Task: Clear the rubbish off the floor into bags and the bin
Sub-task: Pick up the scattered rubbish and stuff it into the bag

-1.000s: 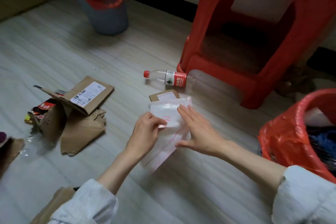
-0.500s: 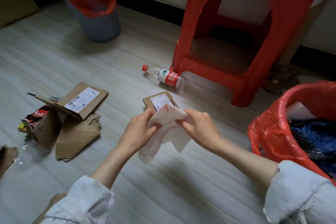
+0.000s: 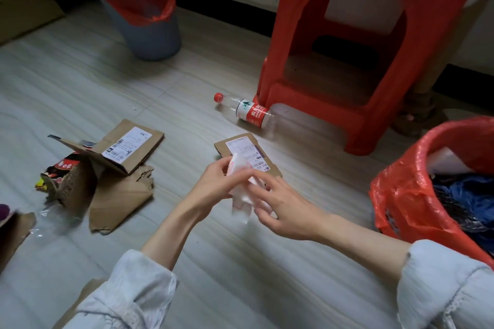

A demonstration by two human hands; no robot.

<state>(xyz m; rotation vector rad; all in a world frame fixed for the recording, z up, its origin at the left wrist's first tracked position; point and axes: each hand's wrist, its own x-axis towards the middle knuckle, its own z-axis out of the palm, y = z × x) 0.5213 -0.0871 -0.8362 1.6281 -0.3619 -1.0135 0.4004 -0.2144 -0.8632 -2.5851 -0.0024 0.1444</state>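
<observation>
Partly, the scene is slipping out of view: the red-lined bin on the right (image 3: 417, 181) is being cropped by the frame edge, its contents showing only as dark blue and white shapes too dim to name, and the torn cardboard (image 3: 117, 168) at left is hiding most of a snack wrapper (image 3: 57, 172). Motion blur is smearing the fingers of the right hand (image 3: 278, 208), so whether they are touching the white plastic bag (image 3: 242, 195) is hard to say; they are lying spread and fairly straight beside it. The left hand (image 3: 216, 181) is pinching the bag's upper end, holding it above the floor. Compared with half a second ago, the bag is now crumpled narrower and the right hand is no longer gripping it, while the small labelled carton (image 3: 248, 152) behind is showing more fully. A grey bin with a red liner (image 3: 136, 8) is standing at the back; its inside is hard to see. A plastic bottle (image 3: 247, 111) is lying against the red stool (image 3: 361, 61).
</observation>
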